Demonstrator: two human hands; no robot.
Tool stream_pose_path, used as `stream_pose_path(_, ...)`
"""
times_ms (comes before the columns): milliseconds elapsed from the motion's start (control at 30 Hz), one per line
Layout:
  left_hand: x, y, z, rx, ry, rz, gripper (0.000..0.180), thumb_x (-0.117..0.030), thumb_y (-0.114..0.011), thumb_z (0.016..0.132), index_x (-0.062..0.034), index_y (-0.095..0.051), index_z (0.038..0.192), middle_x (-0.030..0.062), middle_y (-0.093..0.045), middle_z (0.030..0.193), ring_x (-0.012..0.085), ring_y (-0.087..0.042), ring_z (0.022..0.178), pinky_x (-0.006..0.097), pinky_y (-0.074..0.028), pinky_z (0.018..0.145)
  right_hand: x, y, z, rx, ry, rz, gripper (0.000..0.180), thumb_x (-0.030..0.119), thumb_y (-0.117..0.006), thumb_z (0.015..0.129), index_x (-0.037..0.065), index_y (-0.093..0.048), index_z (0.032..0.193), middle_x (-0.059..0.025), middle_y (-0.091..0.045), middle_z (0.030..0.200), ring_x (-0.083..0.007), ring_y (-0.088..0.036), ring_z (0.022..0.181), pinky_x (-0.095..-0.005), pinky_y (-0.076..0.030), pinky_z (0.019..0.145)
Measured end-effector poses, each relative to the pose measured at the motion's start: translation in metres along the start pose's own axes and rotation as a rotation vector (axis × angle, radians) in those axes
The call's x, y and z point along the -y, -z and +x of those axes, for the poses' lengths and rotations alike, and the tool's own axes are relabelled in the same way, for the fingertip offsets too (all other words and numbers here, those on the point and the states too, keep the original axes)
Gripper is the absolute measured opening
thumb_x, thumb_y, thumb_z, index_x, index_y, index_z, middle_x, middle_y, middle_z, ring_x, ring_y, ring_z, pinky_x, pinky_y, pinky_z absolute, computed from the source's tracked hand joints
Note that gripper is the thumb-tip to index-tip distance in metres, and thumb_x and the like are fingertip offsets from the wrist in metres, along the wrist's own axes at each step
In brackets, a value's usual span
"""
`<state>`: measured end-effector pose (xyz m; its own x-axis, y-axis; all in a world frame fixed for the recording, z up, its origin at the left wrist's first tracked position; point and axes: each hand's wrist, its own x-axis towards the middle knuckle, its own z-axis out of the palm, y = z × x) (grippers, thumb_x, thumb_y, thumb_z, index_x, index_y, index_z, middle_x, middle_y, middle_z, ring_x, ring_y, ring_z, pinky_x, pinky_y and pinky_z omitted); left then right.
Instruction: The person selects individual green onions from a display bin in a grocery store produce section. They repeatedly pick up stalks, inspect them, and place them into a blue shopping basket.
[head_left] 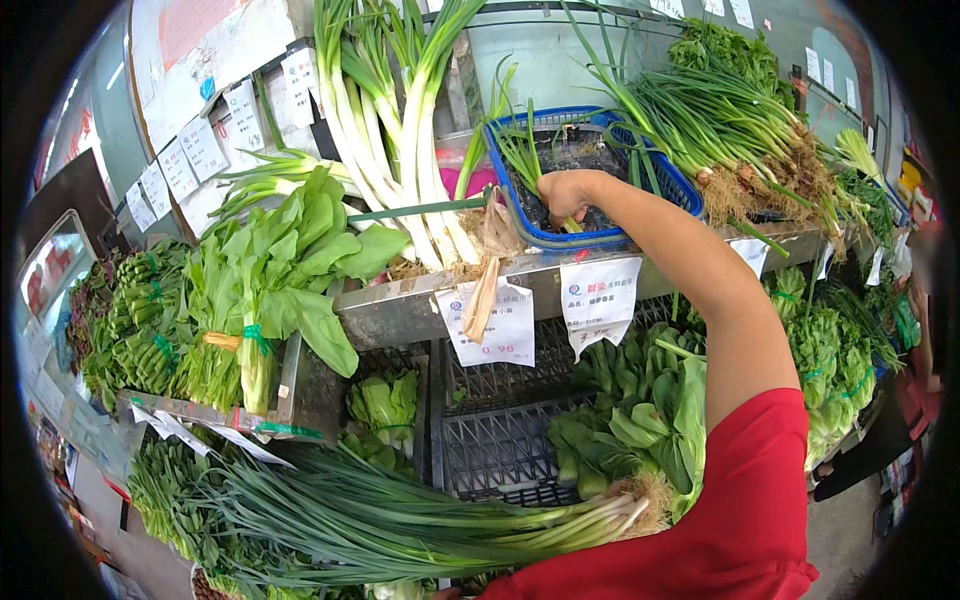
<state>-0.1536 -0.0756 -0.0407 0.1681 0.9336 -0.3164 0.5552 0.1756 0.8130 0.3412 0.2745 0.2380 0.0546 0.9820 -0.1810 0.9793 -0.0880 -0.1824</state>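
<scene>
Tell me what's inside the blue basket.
In the blue basket, a dark bottom shows, with the right hand closed around green stalks. Long leaves cross its right side. Whatever lies beneath the hand and forearm is covered and cannot be seen.

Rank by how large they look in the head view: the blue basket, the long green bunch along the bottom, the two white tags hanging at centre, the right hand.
1. Long green bunch
2. Blue basket
3. Left tag and right tag: too alike to rank
4. Right hand
</scene>
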Motion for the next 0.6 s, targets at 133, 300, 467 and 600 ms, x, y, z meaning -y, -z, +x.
stream_pose_path(133,0.0,-0.004,0.001,0.021,-0.013,-0.012,0.027,-0.007,-0.057,0.086,0.0025,-0.056,0.111,0.012,-0.062,0.094,0.0209,-0.06,0.089,0.033,-0.047,0.078,-0.013,0.007,0.002,-0.214,0.065,0.048,0.012,0.002,-0.061,0.065,-0.007,-0.058,0.073,-0.0153,-0.061,0.068,-0.022,-0.061,0.056,-0.0318,-0.049,0.045)
stream_pose_path(300,-0.001,-0.004,0.0,0.055,-0.052,-0.026,0.027,-0.007,-0.057,0.086,0.0025,-0.056,0.111,0.0119,-0.062,0.093,0.0206,-0.059,0.089,0.033,-0.046,0.078,-0.027,0.034,-0.022,-0.477,0.041,0.248,0.048,-0.001,-0.059,0.063,-0.007,-0.053,0.11,-0.0182,-0.06,0.086,-0.0255,-0.06,0.077,-0.0352,-0.049,0.061)
stream_pose_path(467,0.001,-0.011,-0.002,0.077,-0.111,-0.041,0.028,-0.009,-0.057,0.087,0.0023,-0.056,0.113,0.0102,-0.063,0.088,0.0178,-0.058,0.085,0.03,-0.046,0.075,-0.038,0.038,-0.049,-0.628,0.095,0.56,0.054,-0.002,-0.058,0.062,-0.007,-0.051,0.116,-0.0195,-0.059,0.09,-0.0254,-0.059,0.08,-0.0334,-0.048,0.066)
stream_pose_path(600,-0.006,-0.007,-0.002,0.093,-0.175,-0.047,0.031,-0.013,-0.058,0.088,0.0009,-0.055,0.115,0.0064,-0.062,0.08,0.0131,-0.056,0.073,0.027,-0.046,0.068,-0.034,0.044,-0.08,-0.552,0.148,0.808,0.047,-0.006,-0.052,0.065,-0.011,-0.05,0.112,-0.0204,-0.06,0.087,-0.0229,-0.059,0.071,-0.0308,-0.048,0.056)
